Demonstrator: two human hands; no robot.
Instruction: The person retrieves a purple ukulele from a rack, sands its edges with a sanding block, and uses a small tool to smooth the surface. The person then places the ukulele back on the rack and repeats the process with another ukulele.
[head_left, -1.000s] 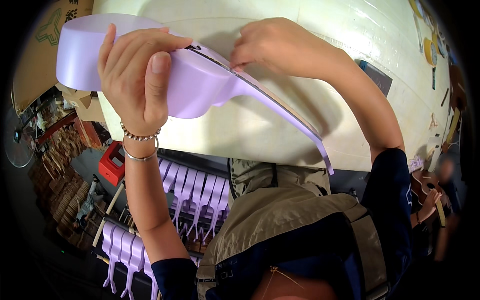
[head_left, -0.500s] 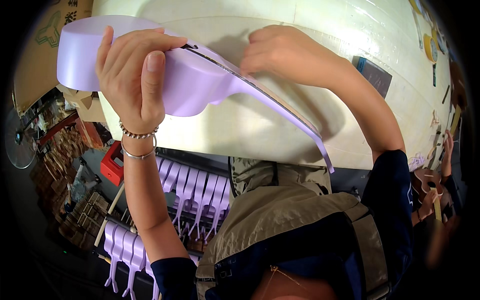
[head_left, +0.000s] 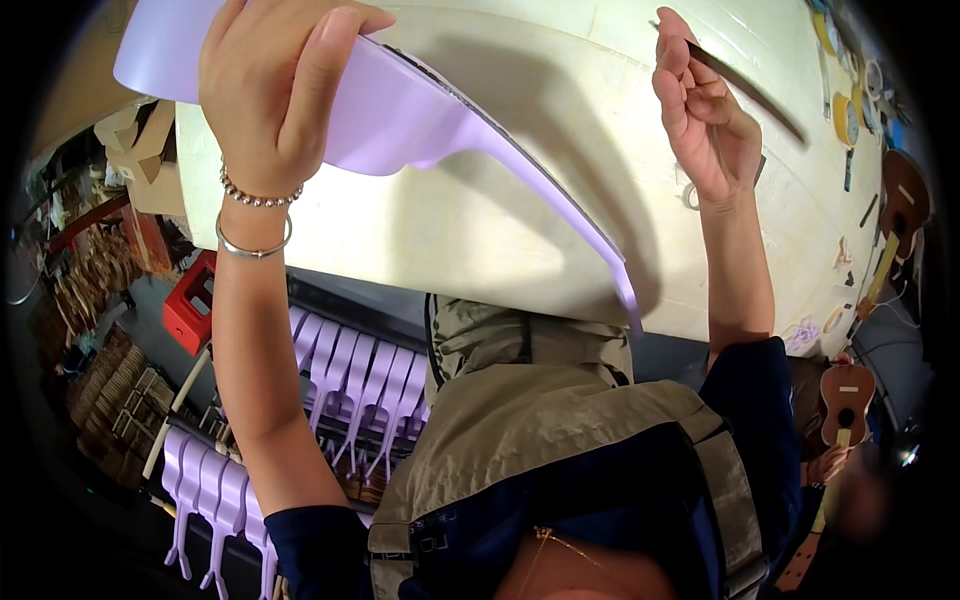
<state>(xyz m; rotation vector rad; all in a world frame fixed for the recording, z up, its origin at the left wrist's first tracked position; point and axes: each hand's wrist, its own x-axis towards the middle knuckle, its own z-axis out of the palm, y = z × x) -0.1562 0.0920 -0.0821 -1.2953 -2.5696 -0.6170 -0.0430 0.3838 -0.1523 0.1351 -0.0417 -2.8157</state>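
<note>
Above the pale bench [head_left: 420, 230], the left hand [head_left: 270, 90] holds a lilac ukulele body [head_left: 390, 110] up off the surface. Its fingers [head_left: 320, 75] wrap over the upper edge of the rounded body, the thumb pressed down the near side, so the grip is closed on the instrument. 2 bracelets [head_left: 255, 220] sit on that wrist. From the fingers the body widens to the left, while the narrow neck [head_left: 560, 215] runs down and to the right, ending just above the bench's near edge. A dark strip lies along the top face of the neck close to the fingers.

To the right, the right hand [head_left: 705, 115] is raised, well apart from the instrument, palm turned inward. Its fingers [head_left: 675, 60] are loosely curled and pinch a thin dark strip [head_left: 745, 85] that slants off to the right over the bench.

Below the bench on the left, rows of lilac necks [head_left: 350, 385] hang on a rack, with a red crate [head_left: 190, 305] beside them. At the far right lie brown ukuleles [head_left: 845, 395], one near the bench edge, and small round tape rolls [head_left: 848, 115] rest on the bench's far side.
</note>
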